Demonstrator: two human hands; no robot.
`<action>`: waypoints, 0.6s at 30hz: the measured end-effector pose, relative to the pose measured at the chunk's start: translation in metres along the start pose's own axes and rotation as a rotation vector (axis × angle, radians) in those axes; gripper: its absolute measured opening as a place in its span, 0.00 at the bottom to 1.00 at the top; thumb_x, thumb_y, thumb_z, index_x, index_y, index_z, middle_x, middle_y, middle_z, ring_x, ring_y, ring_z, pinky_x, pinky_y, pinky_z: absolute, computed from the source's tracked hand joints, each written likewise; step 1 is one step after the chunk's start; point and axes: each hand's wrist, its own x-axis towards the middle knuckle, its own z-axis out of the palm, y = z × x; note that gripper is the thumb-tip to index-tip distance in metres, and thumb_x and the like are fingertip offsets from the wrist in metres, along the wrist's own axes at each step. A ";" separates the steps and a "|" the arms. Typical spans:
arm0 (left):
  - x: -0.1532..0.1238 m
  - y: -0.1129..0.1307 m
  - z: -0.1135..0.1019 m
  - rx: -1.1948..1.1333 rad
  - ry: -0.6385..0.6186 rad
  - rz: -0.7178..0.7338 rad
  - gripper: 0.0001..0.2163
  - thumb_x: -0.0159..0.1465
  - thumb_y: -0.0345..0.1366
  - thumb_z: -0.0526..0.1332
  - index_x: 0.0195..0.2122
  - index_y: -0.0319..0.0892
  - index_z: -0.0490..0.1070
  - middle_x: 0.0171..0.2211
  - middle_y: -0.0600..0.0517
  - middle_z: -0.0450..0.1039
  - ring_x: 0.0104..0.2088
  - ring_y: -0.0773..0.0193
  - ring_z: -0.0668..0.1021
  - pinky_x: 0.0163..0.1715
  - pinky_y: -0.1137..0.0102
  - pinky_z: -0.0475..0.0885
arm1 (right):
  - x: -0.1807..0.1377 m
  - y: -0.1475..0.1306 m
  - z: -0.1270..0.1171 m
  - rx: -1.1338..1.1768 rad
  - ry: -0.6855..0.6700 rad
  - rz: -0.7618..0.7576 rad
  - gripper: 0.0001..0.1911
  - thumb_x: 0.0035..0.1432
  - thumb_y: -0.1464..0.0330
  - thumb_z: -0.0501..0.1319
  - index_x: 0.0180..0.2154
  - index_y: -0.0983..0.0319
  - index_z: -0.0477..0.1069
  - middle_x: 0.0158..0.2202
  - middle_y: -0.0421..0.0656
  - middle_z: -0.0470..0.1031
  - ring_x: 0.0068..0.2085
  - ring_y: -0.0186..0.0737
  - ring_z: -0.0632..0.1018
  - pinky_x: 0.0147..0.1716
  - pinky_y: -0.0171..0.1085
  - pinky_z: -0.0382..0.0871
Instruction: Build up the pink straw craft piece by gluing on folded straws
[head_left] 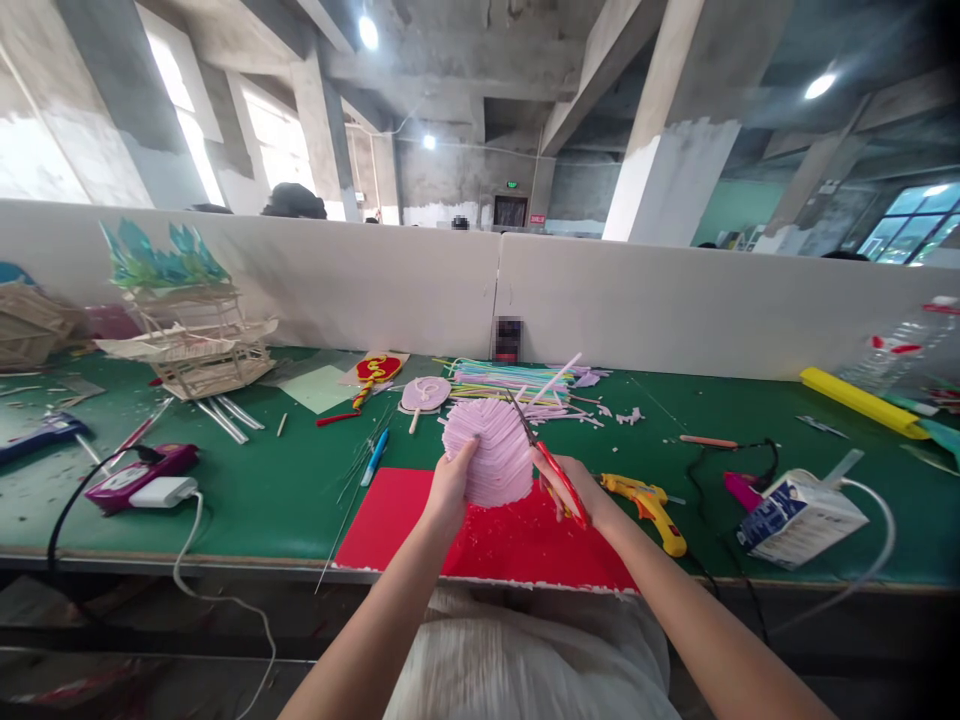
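Observation:
My left hand [452,488] grips a pale pink ridged piece [496,458] by its left edge, thumb on top. The piece is roundish, seems built of many thin strips laid side by side, and is held above a red sheet [394,515]. My right hand [583,488] holds red-handled scissors [562,474], whose blades point up and left along the piece's right edge. Whether the blades touch it I cannot tell. Beyond lie several pastel strips [502,377], a pink round fan shape with a short stick [425,394] and a red and yellow ornament [377,370].
Right of the red sheet lies a yellow glue gun [649,508], near a white and blue box [799,520] with a cable. At left are a purple power strip [142,480], a blue glue gun [43,436] and a stick-built model [199,345]. A white partition [375,280] bounds the green table [262,490].

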 end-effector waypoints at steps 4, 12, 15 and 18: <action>0.000 0.000 0.001 -0.010 0.010 -0.018 0.08 0.60 0.30 0.65 0.40 0.36 0.76 0.40 0.42 0.80 0.40 0.54 0.82 0.45 0.63 0.75 | -0.003 -0.001 0.002 -0.046 0.026 -0.025 0.30 0.53 0.38 0.51 0.23 0.59 0.62 0.13 0.34 0.61 0.12 0.32 0.65 0.11 0.33 0.62; -0.001 -0.001 0.002 -0.020 0.009 -0.027 0.08 0.60 0.30 0.66 0.40 0.36 0.76 0.40 0.42 0.80 0.40 0.55 0.82 0.45 0.64 0.76 | -0.010 -0.008 0.002 -0.152 0.042 -0.055 0.32 0.59 0.42 0.46 0.16 0.59 0.59 0.09 0.37 0.62 0.11 0.34 0.69 0.14 0.32 0.60; 0.000 -0.001 0.001 -0.018 0.010 -0.020 0.08 0.59 0.30 0.66 0.40 0.37 0.76 0.40 0.43 0.80 0.41 0.54 0.82 0.45 0.64 0.76 | -0.011 -0.009 0.002 -0.169 0.047 -0.059 0.33 0.59 0.42 0.46 0.15 0.59 0.58 0.09 0.38 0.63 0.11 0.34 0.69 0.15 0.33 0.60; 0.001 -0.001 0.000 -0.013 0.013 -0.014 0.07 0.59 0.30 0.65 0.39 0.36 0.77 0.40 0.43 0.80 0.41 0.54 0.82 0.45 0.63 0.76 | -0.011 -0.009 0.002 -0.171 0.051 -0.053 0.33 0.59 0.42 0.46 0.15 0.58 0.58 0.09 0.37 0.63 0.11 0.34 0.68 0.15 0.33 0.60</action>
